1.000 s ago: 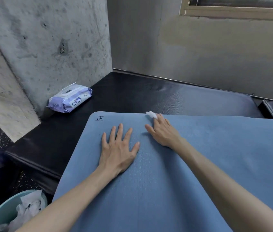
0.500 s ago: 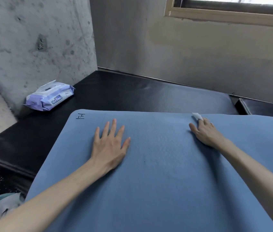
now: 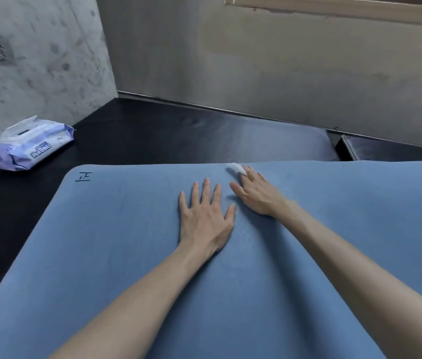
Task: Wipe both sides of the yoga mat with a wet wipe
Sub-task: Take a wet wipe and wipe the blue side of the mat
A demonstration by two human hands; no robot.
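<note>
Yoga mat [image 3: 127,242]: blue, spread flat over a black padded bench [image 3: 166,136], filling most of my view. Its far edge runs across the middle of the frame; a small handwritten mark [image 3: 83,176] sits at the far left corner.

Wet wipe [image 3: 235,168]: small white wad at the mat's far edge, mostly hidden under the fingers of the right hand [image 3: 259,195]. Only a bit pokes out past the fingertips.

Right hand: fingers extended forward and pressing the wipe down on the mat. I cannot tell whether they merely press it or are tucked round it.

Left hand [image 3: 204,216]: flat, palm down, fingers spread, holding nothing. It rests on the mat just beside the right hand, thumb close to the right wrist; I read it as the anchor.

Pack of wipes [image 3: 27,145]: purple and white, on the bench well to the left, against the concrete wall [image 3: 36,60]. Not touching the mat.

Judgement: top side in progress, far edge strip being worked. Underside not yet addressed as far as I can see.

Risks from here:
- Wipe is bunched small, so each pass covers a narrow strip; gaps likely.
- Wipe sits right at the edge; a push forward could slide it off onto the bench.
- If the left hand lifts, friction could drag or ruck the mat.
- Hands are close; a leftward stroke runs into the left thumb.
</note>
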